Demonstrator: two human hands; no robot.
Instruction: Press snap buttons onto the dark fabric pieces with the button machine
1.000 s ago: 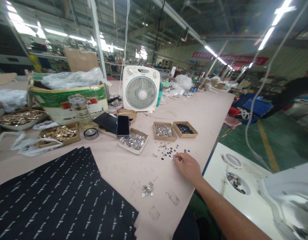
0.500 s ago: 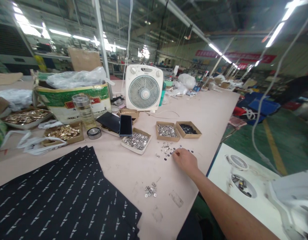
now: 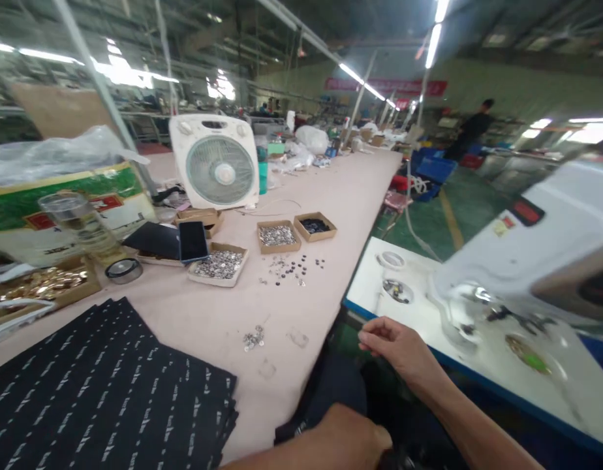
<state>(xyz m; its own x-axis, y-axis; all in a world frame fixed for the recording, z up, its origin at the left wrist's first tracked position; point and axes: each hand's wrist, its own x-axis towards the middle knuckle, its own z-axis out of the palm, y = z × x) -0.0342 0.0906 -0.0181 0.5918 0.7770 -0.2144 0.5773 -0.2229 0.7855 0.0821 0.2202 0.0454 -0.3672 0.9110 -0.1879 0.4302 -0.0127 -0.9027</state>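
Observation:
My right hand (image 3: 397,346) hovers over the gap between the table and the white sewing-machine top, thumb and fingertips pinched together. Whatever sits in the pinch is too small to make out. At the bottom edge my left hand (image 3: 343,437) is curled, its fingertips partly hidden, on a piece of black printed fabric (image 3: 292,431). Dark snap caps (image 3: 294,266) and silver snap parts (image 3: 279,261) lie loose on the table, with another small silver pile (image 3: 253,338) closer in. Black printed fabric panels (image 3: 100,385) are stacked at left.
Shallow boxes hold silver parts (image 3: 218,264), more silver parts (image 3: 277,236), dark caps (image 3: 315,226) and gold parts (image 3: 47,284). A box fan (image 3: 218,166), phone (image 3: 192,241) and glass jar (image 3: 81,225) stand behind. The white sewing machine (image 3: 531,228) is at right; a person (image 3: 472,130) stands far off.
The view has turned right. My right hand has left the loose snap parts on the table and come back toward me, past the table edge. My left hand has come into view with black fabric.

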